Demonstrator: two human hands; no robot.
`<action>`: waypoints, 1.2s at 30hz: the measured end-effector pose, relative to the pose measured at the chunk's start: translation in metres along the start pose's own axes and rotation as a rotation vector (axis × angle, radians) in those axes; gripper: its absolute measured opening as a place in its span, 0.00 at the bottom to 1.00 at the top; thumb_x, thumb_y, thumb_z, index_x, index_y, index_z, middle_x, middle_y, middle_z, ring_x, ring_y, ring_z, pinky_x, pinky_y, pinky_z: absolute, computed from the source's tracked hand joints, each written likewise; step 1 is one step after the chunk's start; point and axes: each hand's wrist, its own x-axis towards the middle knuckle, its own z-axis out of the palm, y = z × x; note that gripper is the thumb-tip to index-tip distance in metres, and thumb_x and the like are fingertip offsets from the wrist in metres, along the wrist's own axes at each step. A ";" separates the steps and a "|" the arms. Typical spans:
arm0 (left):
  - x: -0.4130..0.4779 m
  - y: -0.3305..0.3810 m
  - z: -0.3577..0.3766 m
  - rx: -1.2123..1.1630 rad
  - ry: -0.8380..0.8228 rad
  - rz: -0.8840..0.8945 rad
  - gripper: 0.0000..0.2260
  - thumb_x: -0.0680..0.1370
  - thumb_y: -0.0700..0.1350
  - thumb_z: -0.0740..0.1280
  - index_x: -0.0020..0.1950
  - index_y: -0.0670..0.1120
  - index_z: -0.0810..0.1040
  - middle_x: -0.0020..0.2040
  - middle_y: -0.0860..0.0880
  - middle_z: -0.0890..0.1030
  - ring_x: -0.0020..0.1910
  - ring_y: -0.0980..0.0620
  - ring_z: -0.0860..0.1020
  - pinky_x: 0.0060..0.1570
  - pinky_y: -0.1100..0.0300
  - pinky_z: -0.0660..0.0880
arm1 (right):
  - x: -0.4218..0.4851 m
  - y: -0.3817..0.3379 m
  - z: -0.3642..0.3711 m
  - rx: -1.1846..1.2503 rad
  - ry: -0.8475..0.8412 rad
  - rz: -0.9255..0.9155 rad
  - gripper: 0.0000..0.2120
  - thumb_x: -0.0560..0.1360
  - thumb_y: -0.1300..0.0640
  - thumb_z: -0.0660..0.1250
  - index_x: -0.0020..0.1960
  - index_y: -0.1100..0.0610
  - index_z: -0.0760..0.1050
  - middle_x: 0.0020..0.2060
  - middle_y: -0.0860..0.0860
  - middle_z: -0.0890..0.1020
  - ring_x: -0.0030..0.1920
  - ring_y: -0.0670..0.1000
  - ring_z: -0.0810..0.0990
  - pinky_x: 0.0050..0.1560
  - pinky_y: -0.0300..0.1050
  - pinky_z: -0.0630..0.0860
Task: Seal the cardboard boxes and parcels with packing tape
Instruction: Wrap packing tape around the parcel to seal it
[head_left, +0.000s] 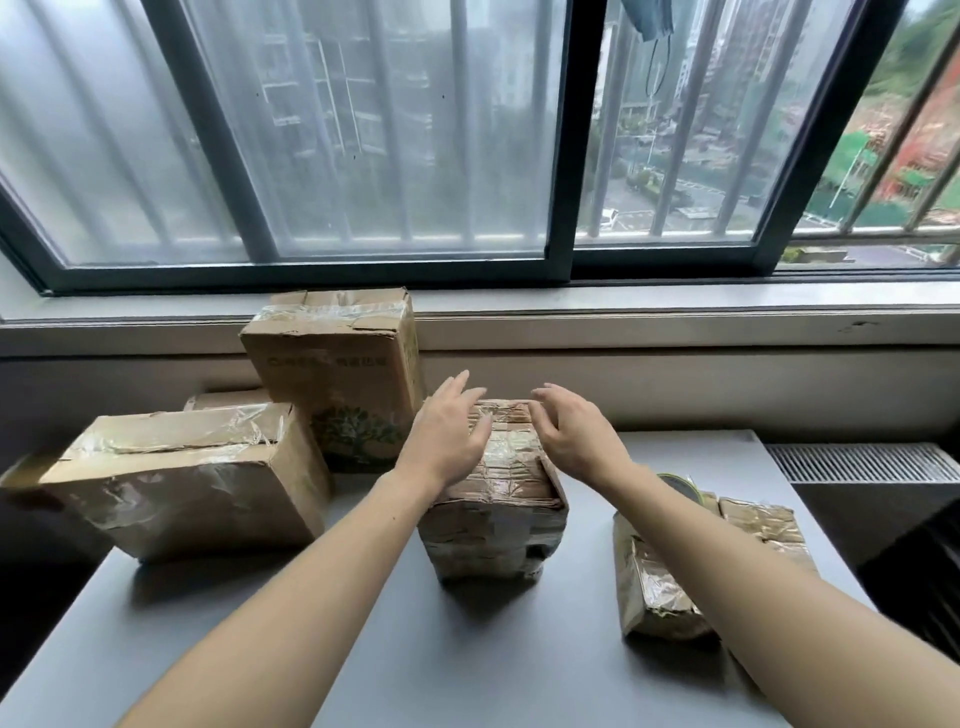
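The taped parcel (493, 525) stands at the middle of the desk (363, 649), its top face running away from the person, with the left hand (447, 441), fingers spread straight, on its left top edge and the right hand (576, 436), fingers loosely curled and empty, hovering just above its right.

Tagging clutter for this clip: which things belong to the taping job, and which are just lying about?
Job: middle parcel, flat box, upright box, right parcel, tape roll, left hand, right hand.
Lying about: face mask at the window, vent grille.
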 end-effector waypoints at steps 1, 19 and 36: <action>-0.001 0.008 0.004 -0.015 0.019 0.045 0.20 0.82 0.49 0.62 0.73 0.44 0.71 0.78 0.45 0.63 0.78 0.49 0.58 0.77 0.50 0.55 | -0.005 0.003 -0.003 0.017 0.046 0.005 0.17 0.83 0.52 0.60 0.66 0.60 0.77 0.64 0.55 0.80 0.67 0.53 0.75 0.66 0.43 0.67; 0.018 0.102 0.125 0.186 -0.196 0.267 0.10 0.79 0.47 0.64 0.54 0.45 0.82 0.62 0.48 0.78 0.60 0.46 0.76 0.61 0.49 0.72 | -0.069 0.148 -0.019 -0.024 0.026 0.358 0.09 0.79 0.57 0.63 0.54 0.59 0.79 0.51 0.57 0.83 0.55 0.58 0.79 0.52 0.47 0.72; 0.048 0.117 0.097 0.143 -0.359 0.009 0.29 0.81 0.44 0.65 0.79 0.43 0.58 0.77 0.45 0.62 0.76 0.48 0.61 0.74 0.61 0.55 | -0.031 0.148 -0.023 0.278 -0.008 0.168 0.06 0.76 0.61 0.68 0.52 0.58 0.79 0.46 0.52 0.84 0.47 0.55 0.80 0.49 0.46 0.74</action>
